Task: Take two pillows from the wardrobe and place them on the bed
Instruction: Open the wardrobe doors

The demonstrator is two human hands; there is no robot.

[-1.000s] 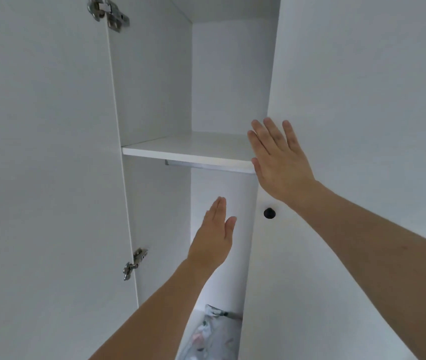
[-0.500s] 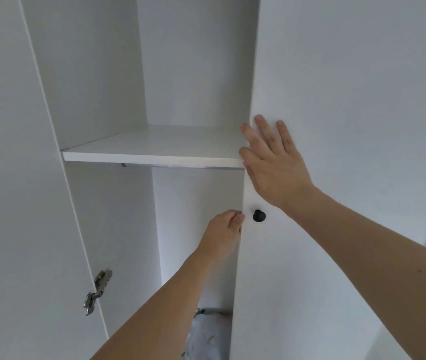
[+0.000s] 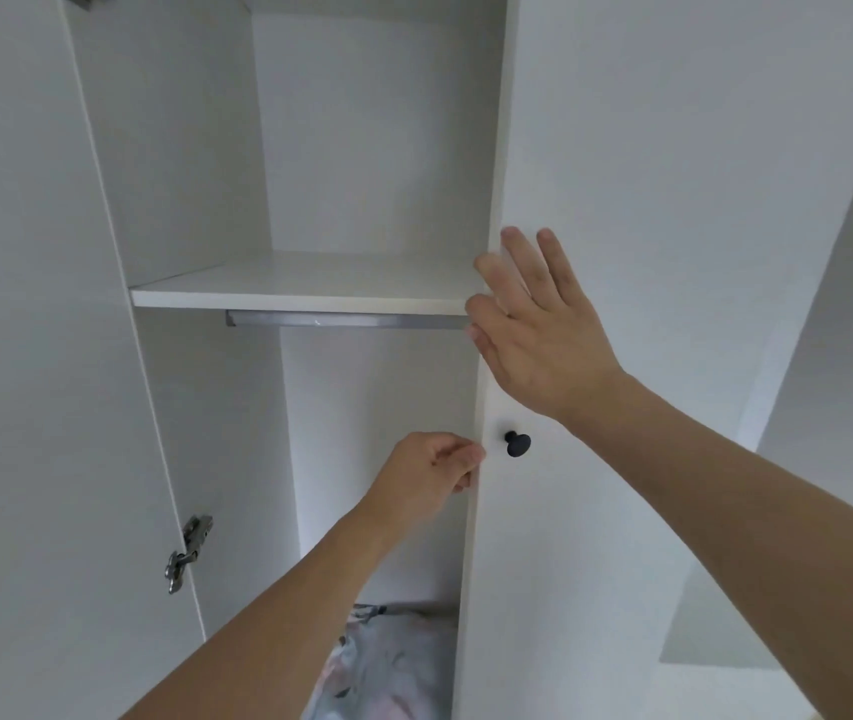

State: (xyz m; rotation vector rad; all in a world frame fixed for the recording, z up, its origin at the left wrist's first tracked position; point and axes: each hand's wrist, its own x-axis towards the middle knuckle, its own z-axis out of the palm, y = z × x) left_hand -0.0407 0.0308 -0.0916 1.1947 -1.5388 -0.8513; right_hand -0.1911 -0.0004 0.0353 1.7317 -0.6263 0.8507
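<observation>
- left hand pinches the white wardrobe door edge, fingers curled
- right hand flat, fingers spread, holding nothing
- round black knob at 5 o'clock of it
- patterned fabric pillow at 6 o'clock

1. The white wardrobe stands open on its left half; its left door is swung out at 9 o'clock.
2. The right door carries a dark round knob.
3. The right hand lies flat, fingers spread, on the right door's edge, at 12 o'clock from the knob.
4. The left hand curls its grip around that door's edge, just at 9 o'clock from the knob.
5. A bare shelf has a metal rail beneath it.
6. A patterned pillow shows at 6 o'clock, inside the wardrobe.
7. A metal hinge sits at 8 o'clock.
</observation>
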